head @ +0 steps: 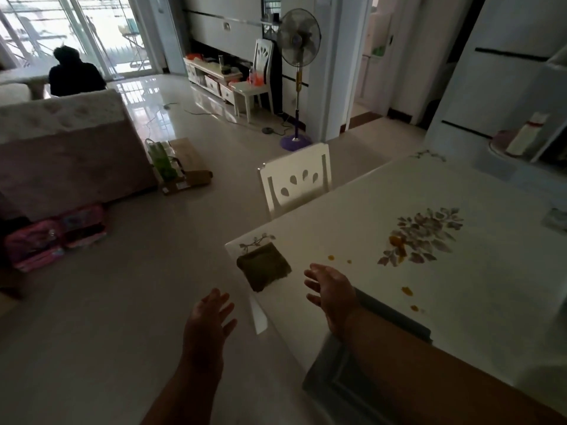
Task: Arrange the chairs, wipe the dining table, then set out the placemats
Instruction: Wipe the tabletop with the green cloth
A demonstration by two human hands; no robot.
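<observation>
The table [445,271] has a white, glossy top with rounded corners. In its middle is a printed spray of grey-purple leaves, and smaller twig prints sit at two corners. Orange-brown stains [397,245] lie on it: one larger blot on the leaf print, small drops just beside it, and more drops nearer the person's edge. On the near left corner lies a folded cloth [264,266], dark olive-brown, roughly square, with a soft, towel-like surface. It is flat on the top and nothing touches it.

A grey placemat [346,384] lies at the near edge of the table, under the right forearm. It looks like a stiff rectangle with a raised line that forms a border; one corner hangs past the table edge.

One white chair [296,179] stands at the left long side of the table, pushed close to it. Its back has four drop-shaped cutouts. A second chair [256,84] of the same design stands far away by the wall, near a standing fan [297,41] with a purple base.

The left hand [210,317] hangs over the floor, just left of the table corner. Its grip is wide, the fingers spread, and it holds nothing. The right hand [329,289] is over the table, just right of the cloth but apart from it. Its grip is also wide and empty, the fingers slightly curved.

I can read no writing or label anywhere; the picture is dim and a little blurred.
</observation>
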